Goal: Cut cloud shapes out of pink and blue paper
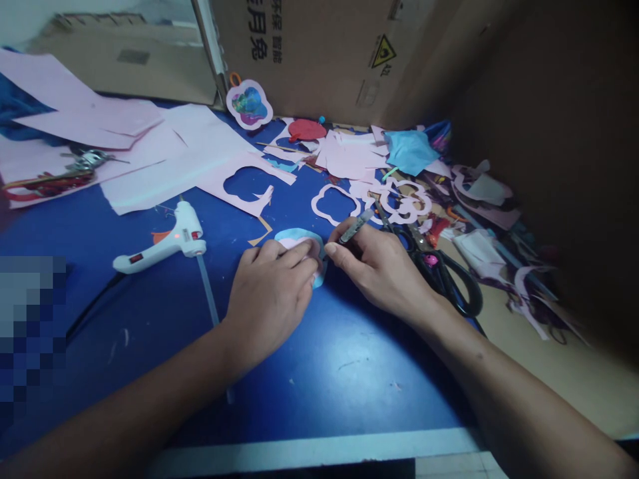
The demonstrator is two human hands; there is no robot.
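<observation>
Left hand (272,286) unclenched, fingers laid over pink cutout (287,242) atop light-blue piece (318,277) on blue table (279,406). Right hand (374,263) grips pen (356,225) at piece's right edge. Black-handled scissors (452,285) beside right hand; glue gun (168,249) lies left.

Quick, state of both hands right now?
Left hand: open, fingers laid over the pink-and-blue piece on the table.
Right hand: closed, holding a pen.

Two hands (272,286) (387,263), one pen (355,226), one glue gun (172,246), one glue stick (208,291), one red piece (307,129), one orange-looped flower ornament (249,104).
</observation>
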